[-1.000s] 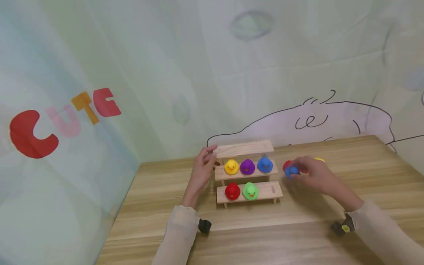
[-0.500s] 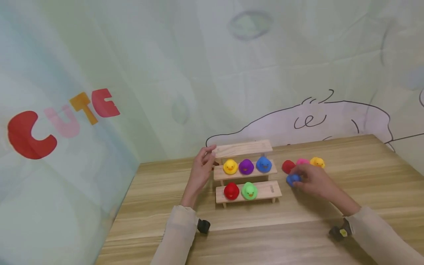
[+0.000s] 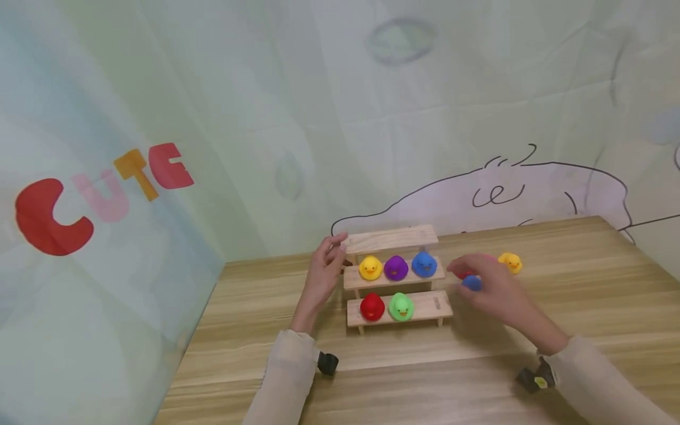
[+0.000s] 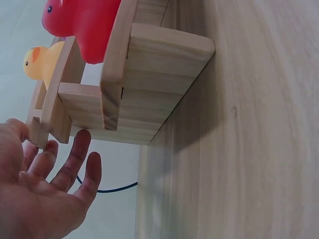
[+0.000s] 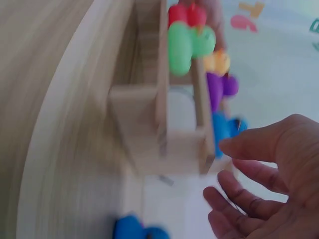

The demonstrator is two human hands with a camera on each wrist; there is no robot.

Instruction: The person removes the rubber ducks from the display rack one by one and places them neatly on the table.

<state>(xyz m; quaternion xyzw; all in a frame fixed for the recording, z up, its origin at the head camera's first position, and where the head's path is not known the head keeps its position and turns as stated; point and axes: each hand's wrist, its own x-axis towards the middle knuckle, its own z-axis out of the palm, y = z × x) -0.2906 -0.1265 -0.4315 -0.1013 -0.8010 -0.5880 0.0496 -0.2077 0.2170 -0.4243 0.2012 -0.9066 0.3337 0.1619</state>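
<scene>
A wooden three-tier rack (image 3: 392, 238) stands on the table, with yellow (image 3: 370, 268), purple (image 3: 396, 268) and blue ducks (image 3: 424, 264) on its middle tier. Its lowest tier carries a red duck (image 3: 372, 307) and a light green duck (image 3: 401, 307). My left hand (image 3: 325, 265) touches the left end of the top tier with loosely bent fingers. To the right of the rack, my right hand (image 3: 491, 286) hovers with thumb and fingers spread. Beneath it a second blue duck (image 5: 133, 228) rests on the table, apart from the fingers in the right wrist view.
Another yellow duck (image 3: 510, 263) sits right of the rack, while red and pink ones beside it are mostly covered by my right hand. The wood-grain table (image 3: 425, 383) ends at a patterned curtain (image 3: 287, 118) behind.
My right hand has let go of the blue duck it pinched, and its fingers have spread and risen above it. The left hand stays at the rack.
</scene>
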